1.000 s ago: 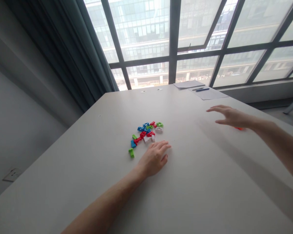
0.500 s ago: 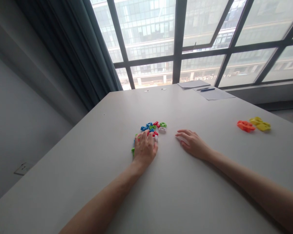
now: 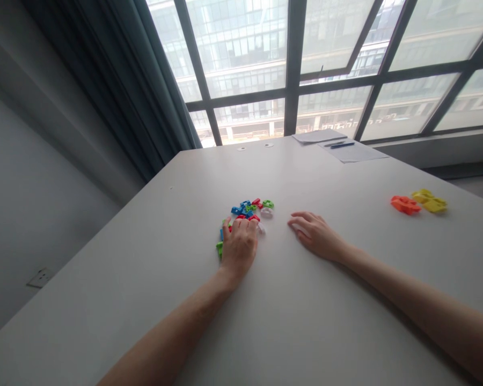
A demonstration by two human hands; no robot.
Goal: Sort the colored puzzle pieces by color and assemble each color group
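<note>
My left hand [image 3: 240, 247] is over the near part of a pile of small coloured plastic pieces, its fingers bent down and closed. The fingertips and thumb are hidden, so what they grip cannot be made out. Around it lie blue pieces [image 3: 241, 208], red ones [image 3: 253, 219], a green piece [image 3: 219, 249] at the left and a white piece [image 3: 261, 229] by the fingers. Behind are another white piece [image 3: 266, 213] and a light green one [image 3: 268, 203]. My right hand [image 3: 317, 236] rests open on the table to the right of the pile, holding nothing.
Orange pieces [image 3: 404, 205] and yellow pieces [image 3: 430, 201] lie together on the right of the white table [image 3: 145, 279]. Papers [image 3: 356, 153] and a dark blue pen [image 3: 342, 145] are at the far edge, before the window. A dark curtain [image 3: 116, 80] hangs at the left.
My left hand has drawn slightly nearer to me and its fingers have curled. More red and white pieces show beyond it. My right hand stays in place.
</note>
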